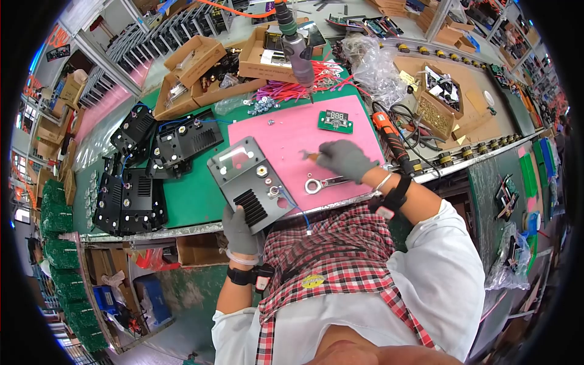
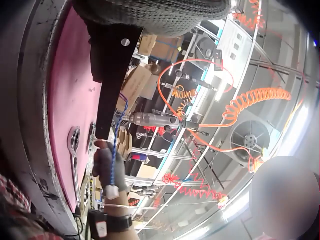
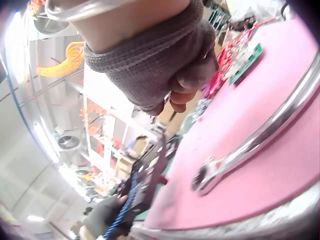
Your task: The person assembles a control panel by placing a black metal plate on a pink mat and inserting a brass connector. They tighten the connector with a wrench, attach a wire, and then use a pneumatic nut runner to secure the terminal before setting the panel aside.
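A person in a checked apron [image 1: 340, 267] works at a bench with a pink mat [image 1: 359, 143], both hands in grey gloves with bare fingertips. The left hand [image 1: 241, 233] grips the near left corner of a black vented housing panel [image 1: 238, 181], thumb on its face, holding it tilted over the mat's left edge. From the panel, a twisted blue wire [image 1: 293, 205] hangs past the mat's near edge, ending in a white connector [image 1: 309, 232]. The right hand [image 1: 345, 159] is above the mat, right of centre, its fingers drawn in together; blur hides whether they pinch anything. Just below it, a chrome ring-end wrench [image 1: 331, 181] lies on the mat near its front edge. Toward the mat's far right corner rests a green circuit board with a digit display [image 1: 335, 121]. More black vented housings [image 1: 139, 188] are piled left of the mat. Beyond its far edge, a power screwdriver [image 1: 297, 56] hangs upright; an orange-and-black hand tool [image 1: 389, 136] lies along its right side.
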The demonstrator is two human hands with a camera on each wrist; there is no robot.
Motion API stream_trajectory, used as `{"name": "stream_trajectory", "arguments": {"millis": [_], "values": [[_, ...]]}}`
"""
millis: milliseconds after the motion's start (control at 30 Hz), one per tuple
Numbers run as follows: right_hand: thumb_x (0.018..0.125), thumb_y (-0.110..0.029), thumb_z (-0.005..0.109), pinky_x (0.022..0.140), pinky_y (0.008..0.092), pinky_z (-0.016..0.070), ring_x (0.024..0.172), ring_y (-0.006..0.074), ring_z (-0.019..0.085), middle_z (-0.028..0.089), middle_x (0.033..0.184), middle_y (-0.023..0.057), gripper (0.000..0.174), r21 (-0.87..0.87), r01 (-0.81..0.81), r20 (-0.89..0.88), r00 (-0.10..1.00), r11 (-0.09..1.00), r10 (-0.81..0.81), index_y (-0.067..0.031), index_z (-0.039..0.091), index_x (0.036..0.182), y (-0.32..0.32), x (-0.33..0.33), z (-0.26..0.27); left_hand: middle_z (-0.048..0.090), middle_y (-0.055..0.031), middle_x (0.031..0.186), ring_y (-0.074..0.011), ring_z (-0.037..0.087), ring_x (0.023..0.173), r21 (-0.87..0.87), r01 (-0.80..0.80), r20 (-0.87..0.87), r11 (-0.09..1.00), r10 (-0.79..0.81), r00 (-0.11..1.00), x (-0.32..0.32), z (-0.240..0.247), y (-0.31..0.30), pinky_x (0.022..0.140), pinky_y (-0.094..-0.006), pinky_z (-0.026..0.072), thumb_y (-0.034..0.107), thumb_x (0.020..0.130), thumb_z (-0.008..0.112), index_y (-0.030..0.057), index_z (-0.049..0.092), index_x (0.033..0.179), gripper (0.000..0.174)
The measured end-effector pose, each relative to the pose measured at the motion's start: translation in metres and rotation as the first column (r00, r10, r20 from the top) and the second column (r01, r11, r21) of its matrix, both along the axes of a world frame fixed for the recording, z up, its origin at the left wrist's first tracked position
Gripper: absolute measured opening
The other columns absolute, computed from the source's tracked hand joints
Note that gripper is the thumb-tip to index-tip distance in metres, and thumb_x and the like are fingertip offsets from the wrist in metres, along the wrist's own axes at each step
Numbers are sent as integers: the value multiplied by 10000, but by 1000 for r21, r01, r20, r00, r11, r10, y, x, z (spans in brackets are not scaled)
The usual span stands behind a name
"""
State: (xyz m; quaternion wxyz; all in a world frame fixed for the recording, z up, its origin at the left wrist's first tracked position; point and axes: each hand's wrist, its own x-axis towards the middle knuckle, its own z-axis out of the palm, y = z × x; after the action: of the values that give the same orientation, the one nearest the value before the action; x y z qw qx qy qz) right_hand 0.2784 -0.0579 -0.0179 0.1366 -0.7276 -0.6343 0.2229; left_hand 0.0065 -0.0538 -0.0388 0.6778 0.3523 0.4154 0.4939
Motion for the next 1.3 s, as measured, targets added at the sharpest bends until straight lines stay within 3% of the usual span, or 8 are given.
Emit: {"name": "stream_trajectory", "arguments": {"millis": [267,467,600,733,1000,1100,1200,1300], "values": [[802,-258,558,701,455,482,861,299,604,601,956,118,192,115,-196,334,931,974,148,-86,605,872,1,47,-29,560,-115,1020,-188,592,876,-139,164,141,977,-144,979,2,-17,10,746,-315,515,73,868,420,-13,435,1147,291],[781,-207,560,724,358,498,755,243,632,654,799,107,200,95,243,102,962,965,-252,-121,659,931,55,134,-15,540,-117,1021,-195,581,861,-99,198,20,975,-197,980,7,-19,16,758,-330,508,72,850,409,-17,423,1143,306],[769,-173,550,725,361,495,759,272,633,651,861,131,208,87,345,219,908,934,-356,-111,659,935,98,171,-30,530,-108,990,-193,552,800,97,207,-481,973,-136,866,2,-38,25,730,-343,480,61,818,457,-12,403,1160,355],[815,-131,481,747,423,498,864,331,630,641,955,171,236,70,371,536,769,926,-349,-62,660,953,129,178,-51,553,-244,995,-378,567,872,132,349,-802,928,-107,588,-7,-45,39,765,-423,446,162,787,524,-16,349,1226,505],[812,-139,484,677,417,515,836,310,644,655,890,164,229,91,316,619,725,944,-303,-51,663,925,149,178,-60,569,-272,987,-424,563,897,18,416,-887,909,-178,426,-1,-28,45,773,-445,448,286,787,533,12,305,1289,616],[811,-165,488,676,424,510,808,332,637,642,888,182,246,172,267,523,791,948,-317,-12,627,943,142,175,-36,567,-259,1024,-422,553,927,64,433,-867,899,-165,471,-5,-40,49,784,-444,446,306,794,539,25,322,1289,610],[825,-188,495,624,384,509,705,271,645,643,837,152,241,235,295,453,810,926,-373,2,587,942,120,166,8,563,-245,1054,-414,545,957,-60,445,-959,894,-174,222,-7,-26,50,793,-446,442,309,798,551,30,366,1266,576],[827,-191,529,446,293,479,554,169,605,636,750,122,224,105,511,-558,740,853,-375,-5,578,941,82,154,45,592,-192,934,-356,585,842,15,437,-986,899,-60,157,-12,-5,49,710,-426,461,284,802,568,33,458,1183,470]]}}
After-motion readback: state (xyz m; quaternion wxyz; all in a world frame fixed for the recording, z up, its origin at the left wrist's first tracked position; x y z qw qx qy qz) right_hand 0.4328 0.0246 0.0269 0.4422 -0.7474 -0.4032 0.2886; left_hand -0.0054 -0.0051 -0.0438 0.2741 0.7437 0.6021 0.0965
